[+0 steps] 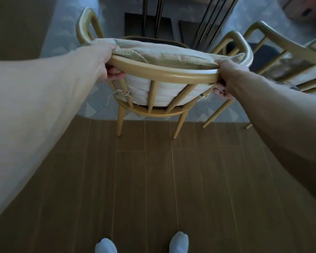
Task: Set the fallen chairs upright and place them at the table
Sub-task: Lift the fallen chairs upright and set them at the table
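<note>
A yellow wooden chair (162, 73) with a curved backrest and a pale cushion tied to its spindles stands upright in front of me. Its back legs are on the wooden floor at the rug's edge. My left hand (106, 59) grips the left end of the top rail, and my right hand (226, 77) grips the right end. The dark metal legs of the table (213, 21) rise just beyond the chair.
A second yellow chair (281, 57) stands upright close on the right, on the patterned rug (98, 99). A cardboard box (303, 10) sits at the far right. Wooden floor (153, 179) stretches toward me, with my two socked feet at the bottom.
</note>
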Demonstrator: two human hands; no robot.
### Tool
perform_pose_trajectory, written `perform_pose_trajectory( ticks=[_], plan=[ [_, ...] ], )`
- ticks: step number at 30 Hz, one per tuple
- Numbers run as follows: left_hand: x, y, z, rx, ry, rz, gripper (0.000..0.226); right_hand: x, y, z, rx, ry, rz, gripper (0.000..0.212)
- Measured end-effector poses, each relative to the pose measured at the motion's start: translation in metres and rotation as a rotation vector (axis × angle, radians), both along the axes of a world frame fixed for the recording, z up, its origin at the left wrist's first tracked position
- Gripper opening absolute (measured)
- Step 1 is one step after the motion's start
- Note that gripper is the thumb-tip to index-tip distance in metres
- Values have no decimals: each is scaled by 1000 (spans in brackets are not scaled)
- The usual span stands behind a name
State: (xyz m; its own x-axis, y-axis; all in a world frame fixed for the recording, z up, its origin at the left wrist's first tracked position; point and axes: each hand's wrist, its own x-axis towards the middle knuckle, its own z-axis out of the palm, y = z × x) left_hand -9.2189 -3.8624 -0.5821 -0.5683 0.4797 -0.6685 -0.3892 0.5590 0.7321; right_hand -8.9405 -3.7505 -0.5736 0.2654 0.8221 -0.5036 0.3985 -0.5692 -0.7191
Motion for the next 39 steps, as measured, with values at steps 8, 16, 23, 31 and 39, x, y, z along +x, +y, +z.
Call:
perform_pose_trajectory(
  ticks=[8, 16, 23, 31, 39],
  plan=[
    [23, -78, 10, 177, -131, -68, 73, 43, -28, 12, -212, 297, 284, 72],
    [75, -257, 80, 199, -53, -21, 51, 170, -173, 34, -133, 324, 343, 55],
    [167, -296, 211, 394, 209, -62, 43, 167, -225, 139, 6, 535, 285, 36],
    [232, -336, 317, 759, 387, -60, 40, 141, -281, 315, 455, 694, 594, 27],
    [260, -449, 337, 923, 334, -57, 48, 185, -419, 361, 641, 650, 598, 31]
  ],
)
